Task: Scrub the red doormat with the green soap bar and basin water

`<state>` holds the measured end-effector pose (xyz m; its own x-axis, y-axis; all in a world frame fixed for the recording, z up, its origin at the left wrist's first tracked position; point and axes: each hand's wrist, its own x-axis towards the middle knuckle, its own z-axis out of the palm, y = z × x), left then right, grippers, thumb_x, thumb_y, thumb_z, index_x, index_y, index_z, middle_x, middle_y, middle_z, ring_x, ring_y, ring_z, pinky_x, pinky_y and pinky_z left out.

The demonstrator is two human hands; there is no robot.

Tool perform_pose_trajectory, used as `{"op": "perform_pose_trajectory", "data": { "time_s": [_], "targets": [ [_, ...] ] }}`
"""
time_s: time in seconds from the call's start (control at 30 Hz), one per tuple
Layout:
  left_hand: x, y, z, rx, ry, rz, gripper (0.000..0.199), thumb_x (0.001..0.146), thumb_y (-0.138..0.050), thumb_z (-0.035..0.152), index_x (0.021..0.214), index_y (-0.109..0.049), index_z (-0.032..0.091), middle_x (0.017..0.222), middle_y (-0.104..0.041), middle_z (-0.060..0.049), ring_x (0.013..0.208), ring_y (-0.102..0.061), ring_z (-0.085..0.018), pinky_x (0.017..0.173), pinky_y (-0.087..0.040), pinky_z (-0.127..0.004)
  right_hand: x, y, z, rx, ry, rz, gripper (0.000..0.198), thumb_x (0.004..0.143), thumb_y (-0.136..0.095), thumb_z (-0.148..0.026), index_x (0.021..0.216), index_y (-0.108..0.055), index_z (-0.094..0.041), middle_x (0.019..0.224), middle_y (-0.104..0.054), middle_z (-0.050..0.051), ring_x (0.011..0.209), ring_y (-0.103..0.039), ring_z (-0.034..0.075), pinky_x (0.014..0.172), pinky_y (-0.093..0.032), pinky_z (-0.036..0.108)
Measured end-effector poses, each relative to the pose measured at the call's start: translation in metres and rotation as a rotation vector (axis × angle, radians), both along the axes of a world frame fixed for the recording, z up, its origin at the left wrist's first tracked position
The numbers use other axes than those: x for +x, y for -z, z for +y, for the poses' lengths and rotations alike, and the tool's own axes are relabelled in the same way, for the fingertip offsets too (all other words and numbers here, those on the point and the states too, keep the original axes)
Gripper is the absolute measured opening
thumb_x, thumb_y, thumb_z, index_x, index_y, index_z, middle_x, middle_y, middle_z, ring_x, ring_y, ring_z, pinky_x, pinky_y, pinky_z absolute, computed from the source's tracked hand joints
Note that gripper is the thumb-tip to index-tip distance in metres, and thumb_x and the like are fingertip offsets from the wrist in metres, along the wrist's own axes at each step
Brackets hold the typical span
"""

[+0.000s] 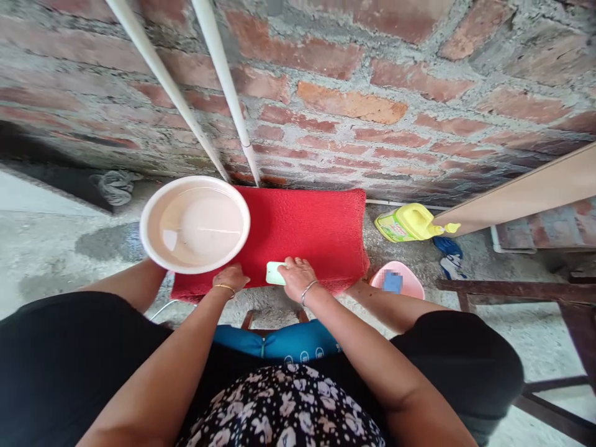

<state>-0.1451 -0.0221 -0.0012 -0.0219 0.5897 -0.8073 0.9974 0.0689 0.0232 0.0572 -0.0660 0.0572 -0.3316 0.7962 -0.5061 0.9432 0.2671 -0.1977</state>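
Observation:
A wet-looking red cloth point(302, 230) is spread over a low support in front of me. My left hand point(231, 277) is closed at the cloth's front edge, beside the basin, gripping the fabric there. In my right hand point(299, 280) is a pale mint-green flat oblong block point(274, 273) with rounded corners. It lies against the front part of the cloth, and its underside is hidden. A round whitish basin point(148, 239) of clear water stands on the cloth's left end.
To the right, a yellow detergent jug point(410, 223) lies near the brick wall point(326, 118). A pink basin point(412, 282) holds something blue. Two white pipes point(223, 74) run down the wall. A dark wooden frame point(507, 288) stands at far right, and a grey rag point(115, 187) lies at left.

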Motion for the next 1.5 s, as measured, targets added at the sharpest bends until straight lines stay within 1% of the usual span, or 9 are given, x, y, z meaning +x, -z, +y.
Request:
{"op": "perform_pose_trajectory", "data": {
  "time_s": [0.17,0.33,0.53,0.8,1.1,1.2,1.27,1.4,1.5],
  "targets": [
    [-0.018,-0.018,-0.007,0.048,-0.034,-0.029,0.035,0.079,-0.040,0.019,0.108,-0.059,0.018,0.117,-0.062,-0.016,0.109,-0.058,-0.029,0.083,-0.047,-0.041,-0.048,0.017,0.000,-0.011,-0.074,0.069,0.033,0.082,-0.046,-0.020,0.114,-0.056,-0.023,0.120,-0.049,0.010,0.108,-0.045,0.023,0.089,-0.034,0.037],
    [-0.019,-0.031,-0.013,0.093,-0.037,-0.055,0.032,0.081,-0.042,0.022,0.107,-0.058,0.018,0.115,-0.063,-0.014,0.108,-0.059,-0.026,0.086,-0.047,-0.038,0.018,0.014,-0.013,-0.033,0.031,-0.057,0.033,0.081,-0.050,-0.023,0.113,-0.057,-0.025,0.112,-0.053,0.008,0.101,-0.049,0.022,0.082,-0.036,0.034],
    [0.012,-0.053,-0.027,0.175,0.073,-0.145,0.035,0.082,-0.047,0.031,0.113,-0.055,0.019,0.115,-0.060,-0.014,0.104,-0.059,-0.025,0.084,-0.047,-0.038,0.077,-0.017,-0.025,0.017,0.246,-0.248,0.040,0.077,-0.055,-0.023,0.117,-0.056,-0.024,0.107,-0.052,0.010,0.095,-0.051,0.023,0.079,-0.035,0.033],
    [0.063,-0.084,-0.073,0.468,0.517,-0.559,0.090,0.065,-0.066,0.054,0.141,-0.024,0.030,0.143,-0.032,-0.011,0.130,-0.030,-0.032,0.100,-0.033,-0.051,0.041,-0.036,-0.035,-0.063,0.155,0.146,0.034,0.063,-0.068,-0.023,0.094,-0.058,-0.020,0.097,-0.054,0.003,0.087,-0.051,0.016,0.073,-0.035,0.025],
    [0.067,-0.082,-0.083,0.366,0.508,-0.563,0.089,0.066,-0.061,0.060,0.139,-0.029,0.019,0.129,-0.046,-0.013,0.120,-0.041,-0.032,0.099,-0.034,-0.046,0.036,-0.040,-0.030,-0.274,0.131,0.277,0.037,0.052,-0.078,-0.028,0.079,-0.054,-0.018,0.083,-0.056,-0.003,0.074,-0.048,0.012,0.059,-0.030,0.022],
    [0.065,-0.080,-0.088,0.347,0.471,-0.565,0.071,0.071,-0.060,0.051,0.132,-0.039,0.021,0.125,-0.049,-0.013,0.120,-0.041,-0.030,0.102,-0.031,-0.043,0.034,-0.041,-0.028,-0.324,0.088,0.290,0.036,0.055,-0.077,-0.027,0.085,-0.058,-0.019,0.089,-0.057,-0.002,0.077,-0.051,0.012,0.061,-0.033,0.021],
    [0.063,-0.077,-0.090,0.371,0.399,-0.514,0.063,0.073,-0.058,0.048,0.128,-0.044,0.019,0.123,-0.050,-0.014,0.119,-0.042,-0.029,0.104,-0.028,-0.043,0.037,-0.053,-0.025,-0.226,0.074,0.221,0.038,0.059,-0.076,-0.029,0.093,-0.060,-0.020,0.098,-0.056,0.001,0.084,-0.052,0.014,0.068,-0.036,0.023],
    [0.044,-0.065,-0.086,0.410,0.113,-0.270,0.057,0.075,-0.055,0.045,0.122,-0.047,0.013,0.120,-0.053,-0.016,0.116,-0.046,-0.028,0.102,-0.030,-0.040,0.062,-0.111,-0.017,0.073,0.048,0.109,0.031,0.077,-0.064,-0.036,0.106,-0.060,-0.025,0.111,-0.054,0.005,0.098,-0.052,0.019,0.081,-0.037,0.029],
    [0.024,-0.053,-0.075,0.346,-0.214,-0.089,0.052,0.079,-0.050,0.045,0.119,-0.046,0.012,0.116,-0.056,-0.018,0.109,-0.054,-0.026,0.090,-0.039,-0.035,0.089,-0.158,-0.011,0.136,0.001,0.114,0.028,0.082,-0.058,-0.035,0.109,-0.058,-0.026,0.109,-0.055,0.004,0.093,-0.054,0.017,0.081,-0.037,0.029]
  ]
}}
